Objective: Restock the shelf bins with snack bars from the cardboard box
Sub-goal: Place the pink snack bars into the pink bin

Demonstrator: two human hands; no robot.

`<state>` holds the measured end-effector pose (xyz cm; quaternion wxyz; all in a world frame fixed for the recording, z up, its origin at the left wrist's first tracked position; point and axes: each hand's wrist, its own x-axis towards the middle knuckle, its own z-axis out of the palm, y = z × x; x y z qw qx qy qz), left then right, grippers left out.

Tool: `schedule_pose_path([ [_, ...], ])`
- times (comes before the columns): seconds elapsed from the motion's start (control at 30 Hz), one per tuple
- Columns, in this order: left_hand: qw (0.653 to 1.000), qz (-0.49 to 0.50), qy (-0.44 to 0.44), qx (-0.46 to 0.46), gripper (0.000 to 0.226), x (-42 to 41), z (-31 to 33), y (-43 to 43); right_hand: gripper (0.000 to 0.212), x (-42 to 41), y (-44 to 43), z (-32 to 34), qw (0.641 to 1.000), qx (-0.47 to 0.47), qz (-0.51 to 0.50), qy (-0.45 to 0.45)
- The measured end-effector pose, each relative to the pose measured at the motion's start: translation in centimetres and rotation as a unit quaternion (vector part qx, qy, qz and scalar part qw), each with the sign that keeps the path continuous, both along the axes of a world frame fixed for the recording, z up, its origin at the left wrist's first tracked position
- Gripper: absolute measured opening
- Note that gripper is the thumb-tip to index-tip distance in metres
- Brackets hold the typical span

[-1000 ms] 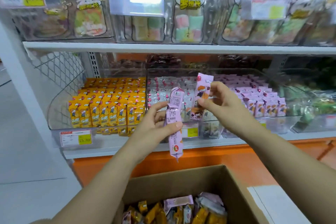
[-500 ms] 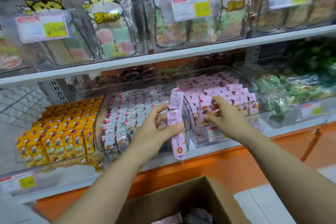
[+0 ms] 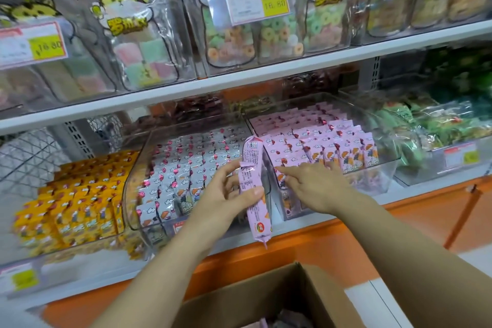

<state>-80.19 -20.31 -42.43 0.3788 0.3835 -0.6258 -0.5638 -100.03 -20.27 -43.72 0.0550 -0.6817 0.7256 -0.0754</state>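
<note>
Pink wrapped snack bar (image 3: 258,218) stood upright, pinched by left hand (image 3: 226,194) before clear plastic bin (image 3: 372,180). Right hand (image 3: 311,186), fingers straight, holding nothing, touched bin's front-row pink bars (image 3: 346,154). Brown cardboard box (image 3: 306,293) below.

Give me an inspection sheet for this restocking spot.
Surface: white lower shelf carrying clear bins side by side.
Job's things: pink snack bar, held upright; pink-bar bin, bars packed in rows; cardboard box open below, contents barely visible.
Clutter: white bars and yellow bars in bins to the left, green packs to the right.
Hands: left hand grips the pink snack bar; right hand, fingers straight, touches bars at the front of the pink-bar bin.
Cables: nothing seen.
Surroundings: upper shelf with candy bags and price tags; orange base; wire mesh far left.
</note>
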Motion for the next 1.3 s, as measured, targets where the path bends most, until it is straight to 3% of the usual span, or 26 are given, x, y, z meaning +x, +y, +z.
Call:
schedule_pose_path([
  [0.1,1.0,-0.002,0.011,0.019,0.077,0.3,0.1,0.4,0.047,-0.1,0.5,0.1,0.999,-0.039,0.009,-0.009],
  [0.17,0.998,-0.021,0.028,0.043,0.071,0.4,0.2,0.5,0.049,-0.1,1.3,1.3,0.984,-0.123,0.014,-0.125],
  [0.2,0.997,-0.035,0.036,0.061,0.066,0.4,0.4,0.6,0.048,0.1,1.7,2.0,0.959,-0.144,0.024,-0.242],
  [0.27,0.991,-0.069,0.051,0.098,0.061,0.2,0.5,0.7,0.044,0.8,2.5,3.1,0.864,-0.102,0.058,-0.49],
  [0.3,0.988,-0.087,0.062,0.113,0.061,0.1,0.5,0.8,0.043,1.1,2.7,3.4,0.816,-0.063,0.075,-0.569],
  [0.37,0.979,-0.114,0.097,0.139,0.059,-0.3,0.5,1.0,0.044,1.3,2.9,3.2,0.76,-0.018,0.094,-0.643],
  [0.5,0.969,-0.117,0.143,0.167,0.045,-1.1,0.8,1.4,0.068,1.1,3.5,2.6,0.742,-0.042,0.064,-0.666],
  [0.6,0.979,-0.092,0.11,0.146,0.041,-1.7,1.2,1.5,0.061,0.7,4.0,2.9,0.762,-0.098,0.042,-0.639],
  [0.73,0.999,-0.049,0.001,0.021,0.033,-2.5,2.2,1.5,0.038,0.3,4.9,3.1,0.786,-0.175,0.033,-0.592],
  [0.8,0.996,-0.015,-0.066,-0.064,0.037,-3.2,3.2,1.5,0.039,0.0,5.1,3.2,0.777,-0.208,0.029,-0.593],
  [0.9,0.978,-0.007,-0.13,-0.164,0.049,-4.4,4.7,1.2,0.041,-0.6,5.2,3.5,0.795,-0.256,0.012,-0.549],
  [1.03,0.979,0.074,-0.031,-0.189,0.03,-6.1,6.2,0.2,0.041,-2.1,5.3,3.6,0.771,-0.33,-0.04,-0.544],
  [1.2,0.979,0.1,0.178,-0.013,0.034,-8.0,5.9,-1.2,0.04,-3.3,5.1,2.9,0.714,-0.308,-0.077,-0.623],
  [1.3,0.972,0.065,0.222,0.037,0.037,-9.2,4.8,-1.3,0.046,-3.5,4.6,2.6,0.662,-0.269,-0.097,-0.693],
])
